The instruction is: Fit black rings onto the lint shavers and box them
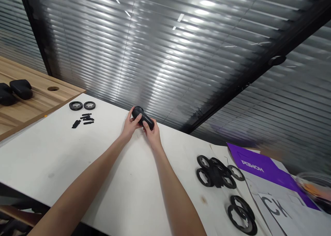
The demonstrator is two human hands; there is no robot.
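A black cylindrical part with a wider round end is held slantwise just above the far edge of the white table. My left hand is closed around its wide upper-left end, thumb on top. The narrower lower-right end sits in my right hand, whose thumb also presses on its upper side. Fingers underneath are mostly hidden. Off to the left on the table are two black rings with notched inner openings, and several small black strips in a loose pile near them.
On the right, several black rings lie around a heap of dark strips, with more rings closer to me. Beyond them are a purple folder and printed paper. A wooden table with black objects adjoins at left; metallic blinds rise behind.
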